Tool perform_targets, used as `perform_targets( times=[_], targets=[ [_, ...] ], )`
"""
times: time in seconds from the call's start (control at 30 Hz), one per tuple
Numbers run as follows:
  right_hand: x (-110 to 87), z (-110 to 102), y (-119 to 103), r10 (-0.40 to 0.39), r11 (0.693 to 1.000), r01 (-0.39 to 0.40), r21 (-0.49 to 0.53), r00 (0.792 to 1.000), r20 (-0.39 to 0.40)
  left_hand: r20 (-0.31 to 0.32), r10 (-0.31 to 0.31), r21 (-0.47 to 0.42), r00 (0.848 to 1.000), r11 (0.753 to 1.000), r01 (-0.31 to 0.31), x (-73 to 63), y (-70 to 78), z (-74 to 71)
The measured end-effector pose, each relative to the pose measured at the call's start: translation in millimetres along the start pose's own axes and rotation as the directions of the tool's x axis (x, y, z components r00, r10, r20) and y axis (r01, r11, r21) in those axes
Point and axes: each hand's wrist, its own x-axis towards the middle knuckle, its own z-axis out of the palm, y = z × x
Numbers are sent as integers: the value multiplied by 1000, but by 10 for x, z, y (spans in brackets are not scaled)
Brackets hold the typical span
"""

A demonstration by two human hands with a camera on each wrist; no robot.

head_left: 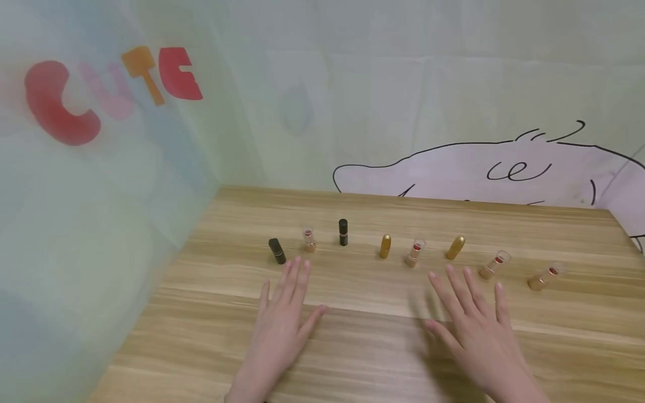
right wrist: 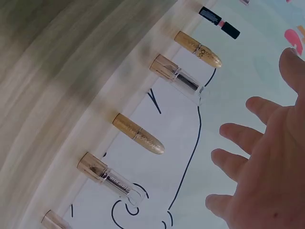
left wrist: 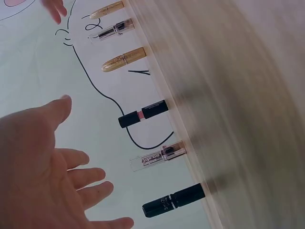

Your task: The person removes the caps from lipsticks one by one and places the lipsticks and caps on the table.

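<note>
Eight lipsticks (head_left: 385, 247) stand on the table (head_left: 363, 358) before a backdrop (head_left: 433, 101).

Wood-grain tabletop (head_left: 363, 347) | upright in a loose row stand two black tubes (head_left: 343, 228) | two gold tubes (head_left: 385, 247) | four clear-capped tubes (head_left: 413, 257)

Letters (head_left: 138, 60) on left wall (head_left: 126, 196): "CUTE"; lipstick labels (left wrist: 164, 203) too blurred to read

Left hand (head_left: 279, 327): back uppermost, fingers (head_left: 289, 285) extended, little finger (head_left: 263, 295) set apart, thumb (head_left: 311, 322) angled inward.
Right hand (head_left: 478, 338): back uppermost, fingers (head_left: 461, 291) extended and spread, thumb (head_left: 443, 334) angled inward.
Wrists (head_left: 248, 387): well apart, near head view's lower edge.
</note>
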Motion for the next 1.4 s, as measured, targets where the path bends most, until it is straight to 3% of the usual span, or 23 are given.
perform_targets(
  times=[0.3, 0.5, 0.8, 1.0, 1.2, 1.4],
  targets=[
    [84, -2, -32, -24, 1000, 24, 3, 1000, -16, -105, 0, -49, 994, 999, -6, 44, -50, -46],
    [175, 9, -69, -23, 996, 23, 85, 1000, -5, -170, -6, -96, 985, 995, -11, 49, -110, -50],
    [308, 65, -139, -42, 988, 41, 146, 999, 4, -161, -72, -183, 984, 982, 42, 116, -207, -77],
    [406, 108, -207, -59, 985, 60, 159, 998, -11, -115, -137, -198, 984, 974, 112, 141, -280, -103],
    [511, 98, -299, -68, 977, 59, 205, 997, 35, -146, -150, -193, 978, 974, 121, 154, -348, -113],
    [605, 93, -382, -81, 969, 71, 236, 996, 31, -113, -201, -219, 973, 960, 173, 170, -392, -144]
  ],
)
